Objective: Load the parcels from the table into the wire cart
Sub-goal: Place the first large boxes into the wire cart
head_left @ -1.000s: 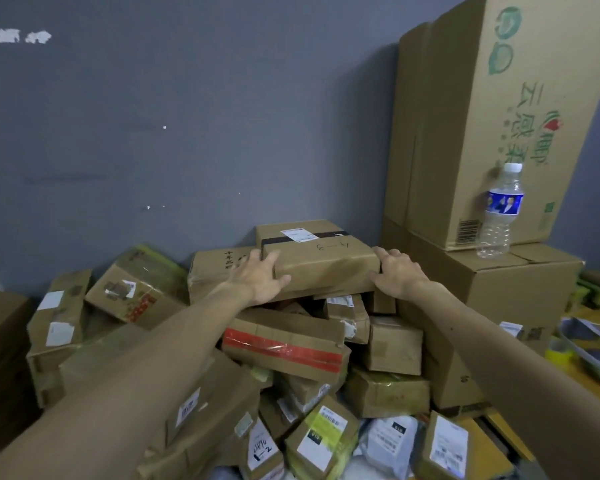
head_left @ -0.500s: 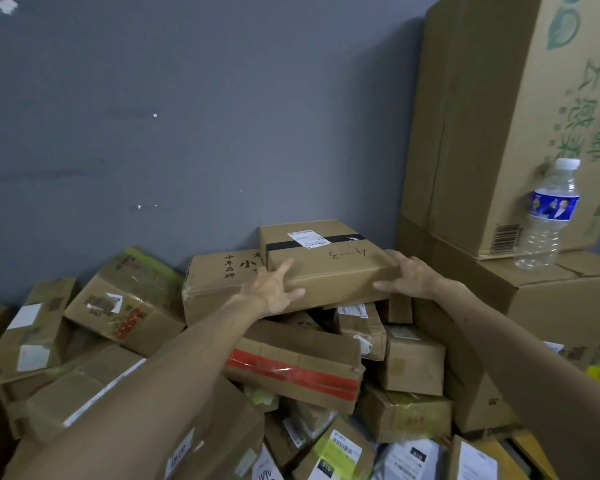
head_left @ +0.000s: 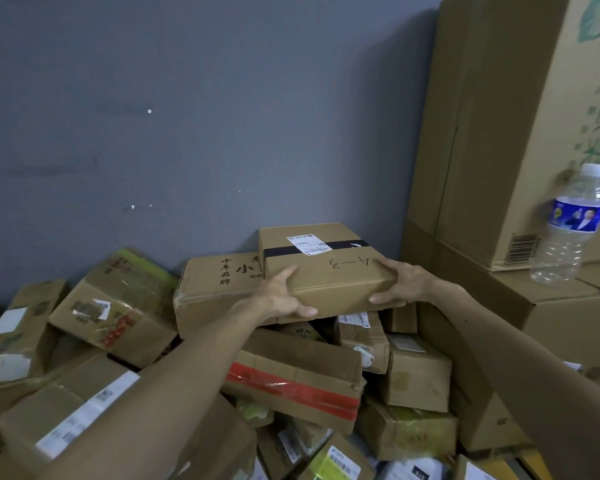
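A flat parcel [head_left: 329,275], brown with a black tape band, a white label and "A-3" handwritten on its lid, sits at the top of a heap of parcels piled against the grey wall [head_left: 187,116]. Both hands hold it by its near corners. The left hand [head_left: 278,296] clasps the left corner, thumb on the lid and fingers [head_left: 305,310] curled under the front edge. The right hand [head_left: 404,284] clasps the right corner, fingers over the lid and thumb against the front face.

The parcel's left side lies over a box printed with Chinese characters [head_left: 215,289]. Just below it in the heap lies a parcel with red tape [head_left: 291,379].

To the right, a tall carton [head_left: 499,133] stands on a lower carton [head_left: 568,317]. A clear water bottle [head_left: 568,223] stands upright on the lower carton, beside the tall one.
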